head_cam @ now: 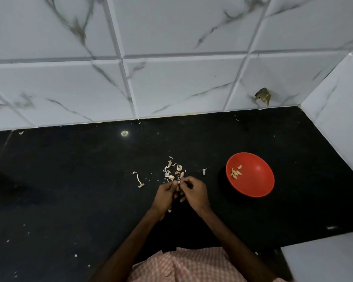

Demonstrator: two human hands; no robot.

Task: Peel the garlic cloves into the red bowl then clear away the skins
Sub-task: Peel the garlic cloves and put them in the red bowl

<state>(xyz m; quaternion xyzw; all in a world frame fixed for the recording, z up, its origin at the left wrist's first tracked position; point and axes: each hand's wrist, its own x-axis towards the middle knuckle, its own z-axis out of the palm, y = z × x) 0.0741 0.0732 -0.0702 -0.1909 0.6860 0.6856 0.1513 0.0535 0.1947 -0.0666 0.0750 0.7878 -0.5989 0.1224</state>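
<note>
Pinching one garlic clove [179, 181] between both hands, low over the middle of the black desk [80, 190]. Left hand [165, 195] curled, grip narrow, fingertips closed on the clove from its own side. Right hand [195, 193] curled likewise, thumb and forefinger tight on the same clove from the other side, knuckles nearly touching the left's. Cannot tell how much skin remains on the clove, too small and half hidden by fingertips.

Lying just beyond the fingertips: a loose heap of skins [167, 171], pale and papery, with a couple of whole cloves [179, 167] mixed in. Lying to the left of the heap, apart from it, a dry stem piece [139, 181]; to the right, a single skin scrap [204, 170]; beside the left wrist, one more flake [169, 210].

Standing well to the right of the hands, upright on the desk: the red bowl [257, 180], holding a small cluster of peeled cloves [235, 173] against its left inner wall.

Backing the desk, white marbled wall tiles [171, 78]. Showing at the bottom edge, pink checked cloth [181, 265].
</note>
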